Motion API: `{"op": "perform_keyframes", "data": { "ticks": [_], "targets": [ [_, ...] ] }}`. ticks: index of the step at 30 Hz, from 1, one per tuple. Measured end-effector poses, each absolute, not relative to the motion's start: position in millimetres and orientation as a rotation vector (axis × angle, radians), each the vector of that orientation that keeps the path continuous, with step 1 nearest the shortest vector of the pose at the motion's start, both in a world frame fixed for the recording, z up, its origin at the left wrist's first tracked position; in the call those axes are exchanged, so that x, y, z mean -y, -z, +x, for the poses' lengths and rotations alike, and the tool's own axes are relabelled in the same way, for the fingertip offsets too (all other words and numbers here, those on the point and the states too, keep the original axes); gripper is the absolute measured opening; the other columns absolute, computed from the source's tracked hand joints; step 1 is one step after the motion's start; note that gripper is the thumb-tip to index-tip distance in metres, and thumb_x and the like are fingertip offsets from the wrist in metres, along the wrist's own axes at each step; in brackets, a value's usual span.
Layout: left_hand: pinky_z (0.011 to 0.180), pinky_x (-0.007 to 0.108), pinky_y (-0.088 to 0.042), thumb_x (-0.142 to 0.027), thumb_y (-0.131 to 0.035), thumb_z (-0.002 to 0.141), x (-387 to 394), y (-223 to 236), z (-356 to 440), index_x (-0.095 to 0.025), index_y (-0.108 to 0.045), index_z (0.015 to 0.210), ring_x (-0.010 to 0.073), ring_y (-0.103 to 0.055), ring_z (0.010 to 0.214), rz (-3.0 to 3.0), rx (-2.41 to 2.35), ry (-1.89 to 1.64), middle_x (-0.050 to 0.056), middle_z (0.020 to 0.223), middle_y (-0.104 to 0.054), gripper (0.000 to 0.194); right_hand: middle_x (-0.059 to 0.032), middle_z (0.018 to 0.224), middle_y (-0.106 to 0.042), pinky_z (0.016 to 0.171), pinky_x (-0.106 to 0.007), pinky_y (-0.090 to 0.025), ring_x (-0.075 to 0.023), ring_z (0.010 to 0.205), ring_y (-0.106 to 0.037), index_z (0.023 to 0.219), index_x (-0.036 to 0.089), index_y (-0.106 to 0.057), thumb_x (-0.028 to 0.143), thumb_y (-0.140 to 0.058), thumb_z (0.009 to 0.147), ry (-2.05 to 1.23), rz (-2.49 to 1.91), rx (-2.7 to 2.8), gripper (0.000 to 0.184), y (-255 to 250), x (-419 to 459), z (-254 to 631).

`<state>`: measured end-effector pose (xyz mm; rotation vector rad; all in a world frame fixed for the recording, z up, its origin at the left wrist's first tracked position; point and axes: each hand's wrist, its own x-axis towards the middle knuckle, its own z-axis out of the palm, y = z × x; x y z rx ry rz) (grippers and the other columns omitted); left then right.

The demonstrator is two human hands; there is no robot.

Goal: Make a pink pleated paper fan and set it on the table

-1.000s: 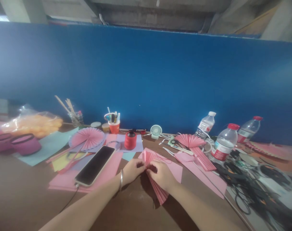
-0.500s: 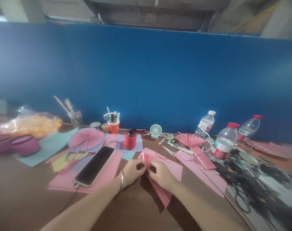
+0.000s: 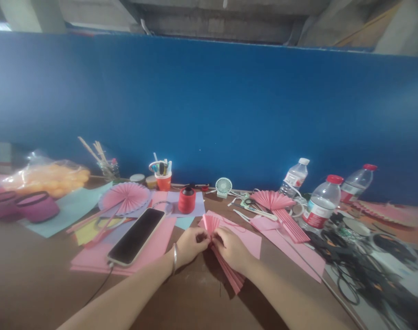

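Pink pleated paper fan, lower end swung slightly rightward, left hand and right hand, grips closed on its waist, far edge of brown table beyond.

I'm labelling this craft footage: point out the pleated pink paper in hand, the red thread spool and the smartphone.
Pleated pink paper (image 3: 232, 275): head view, on its lower fanned folds.
Red thread spool (image 3: 186, 203): head view, on the wound thread.
Smartphone (image 3: 136, 237): head view, on its dark screen.
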<state>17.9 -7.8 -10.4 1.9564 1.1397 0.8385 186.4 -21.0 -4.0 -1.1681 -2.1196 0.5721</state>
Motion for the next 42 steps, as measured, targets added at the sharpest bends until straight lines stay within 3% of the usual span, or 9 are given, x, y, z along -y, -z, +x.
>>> {"op": "perform_keyframes", "data": {
  "ticks": [14, 21, 28, 42],
  "targets": [
    [0.056, 0.021, -0.038, -0.022, -0.049, 0.070, 1.6, 10.1, 16.4, -0.013, -0.059, 0.064, 0.0116, -0.048, 0.059, 1.851, -1.114, -0.777, -0.001, 0.060, -0.055, 0.015, -0.0014, 0.076, -0.056, 0.068, -0.025, -0.038, -0.0154, 0.076, -0.051, 0.073, 0.018, -0.051, 0.007, -0.044, 0.074, -0.563, -1.171, 2.065, 0.013, 1.8, 22.2, 186.4],
    [0.054, 0.021, -0.037, -0.023, -0.049, 0.070, 1.5, 9.5, 16.2, -0.012, -0.057, 0.063, 0.0105, -0.046, 0.056, 1.832, -1.122, -0.773, -0.002, 0.057, -0.051, 0.015, 0.0003, 0.070, -0.056, 0.061, -0.023, -0.036, -0.0142, 0.068, -0.050, 0.070, 0.018, -0.054, 0.009, -0.053, 0.068, -0.544, -1.202, 2.101, 0.010, -1.0, 23.8, 186.3],
    [0.054, 0.021, -0.036, -0.020, -0.049, 0.070, 2.1, 9.0, 16.4, -0.013, -0.057, 0.062, 0.0106, -0.046, 0.057, 1.854, -1.116, -0.774, -0.003, 0.057, -0.051, 0.013, -0.0003, 0.066, -0.056, 0.060, -0.024, -0.035, -0.0138, 0.065, -0.050, 0.064, 0.018, -0.055, 0.019, -0.055, 0.073, -0.493, -1.192, 2.126, 0.009, 1.3, 23.4, 185.2],
    [0.057, 0.021, -0.038, -0.019, -0.048, 0.070, 2.9, 11.4, 15.9, -0.014, -0.060, 0.065, 0.0120, -0.050, 0.060, 1.935, -1.138, -0.776, -0.001, 0.061, -0.057, 0.014, 0.0029, 0.056, -0.046, 0.053, -0.022, -0.030, -0.0114, 0.055, -0.042, 0.055, 0.019, -0.040, 0.009, -0.044, 0.059, -0.509, -1.239, 2.041, 0.012, 3.5, 18.6, 188.2]
  ]
}}
